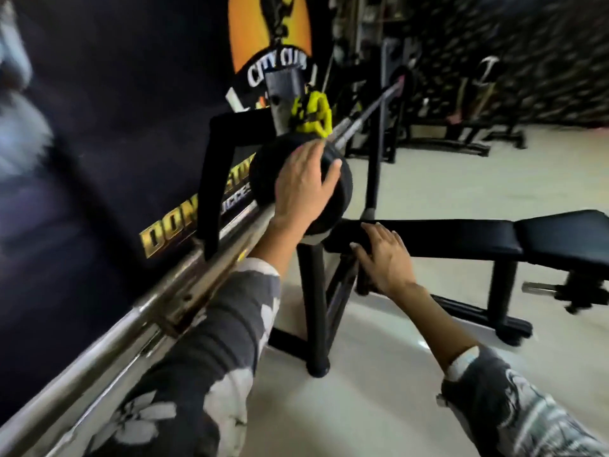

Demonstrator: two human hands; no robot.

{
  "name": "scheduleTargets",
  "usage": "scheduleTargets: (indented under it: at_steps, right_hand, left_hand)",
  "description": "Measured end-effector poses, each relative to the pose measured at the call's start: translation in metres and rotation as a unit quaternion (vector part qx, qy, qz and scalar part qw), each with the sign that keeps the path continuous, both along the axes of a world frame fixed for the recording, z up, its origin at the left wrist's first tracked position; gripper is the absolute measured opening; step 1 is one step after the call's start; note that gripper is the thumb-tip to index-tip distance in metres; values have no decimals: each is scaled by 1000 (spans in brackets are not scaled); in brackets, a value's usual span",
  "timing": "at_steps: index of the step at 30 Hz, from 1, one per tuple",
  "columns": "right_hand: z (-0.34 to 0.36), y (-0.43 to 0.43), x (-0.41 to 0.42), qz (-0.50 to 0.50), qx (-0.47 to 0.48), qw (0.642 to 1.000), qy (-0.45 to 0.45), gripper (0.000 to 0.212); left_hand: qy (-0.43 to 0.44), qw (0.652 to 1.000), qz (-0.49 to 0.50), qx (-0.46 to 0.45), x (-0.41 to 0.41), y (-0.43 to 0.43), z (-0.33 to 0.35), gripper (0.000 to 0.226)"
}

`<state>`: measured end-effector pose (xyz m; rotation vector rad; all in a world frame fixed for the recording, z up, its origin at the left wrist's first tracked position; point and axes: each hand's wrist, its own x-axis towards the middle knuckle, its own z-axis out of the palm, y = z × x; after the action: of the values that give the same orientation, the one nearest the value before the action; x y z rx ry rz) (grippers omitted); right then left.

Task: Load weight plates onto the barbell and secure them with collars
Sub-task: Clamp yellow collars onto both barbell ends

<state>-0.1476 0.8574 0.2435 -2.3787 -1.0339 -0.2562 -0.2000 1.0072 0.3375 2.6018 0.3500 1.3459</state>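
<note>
Head view: the barbell (131, 321) lies on a long diagonal. Its chrome sleeve runs from the lower left corner up and to the right, and the thinner shaft carries on past the rack toward the upper right. A black weight plate (344, 192) sits on the sleeve near mid-frame, just in front of the rack upright (314, 291). The left hand (303, 183) lies flat on the plate's face, fingers straight and spread, thumb out to the right near the rim; its patterned sleeve runs alongside the bar. The right hand (385, 258) is lower and to the right, palm down, fingers loosely spread at the end of a black padded bench (494, 235). Whether it touches the pad I cannot tell. A yellow clip (313, 113) hangs just above the plate.
</note>
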Motion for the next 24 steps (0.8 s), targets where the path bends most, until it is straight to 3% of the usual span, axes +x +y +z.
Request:
scheduleTargets:
  at_steps: [7, 14, 16, 19, 24]
  right_hand:
    - [27, 9, 54, -60, 55, 996, 40, 46]
    - [58, 70, 118, -1, 196, 962, 188, 45]
    - [72, 98, 133, 29, 251, 933, 257, 40]
    - [92, 137, 153, 97, 338, 845, 403, 40]
    - [108, 185, 181, 191, 346, 730, 558, 48]
  left_hand:
    - [55, 981, 154, -103, 64, 67, 8, 64]
    - [41, 981, 179, -64, 71, 78, 3, 55]
    - [44, 980, 186, -57, 72, 80, 1, 54]
    - [20, 981, 183, -54, 74, 82, -2, 53]
    - [-11, 984, 164, -62, 73, 82, -3, 62]
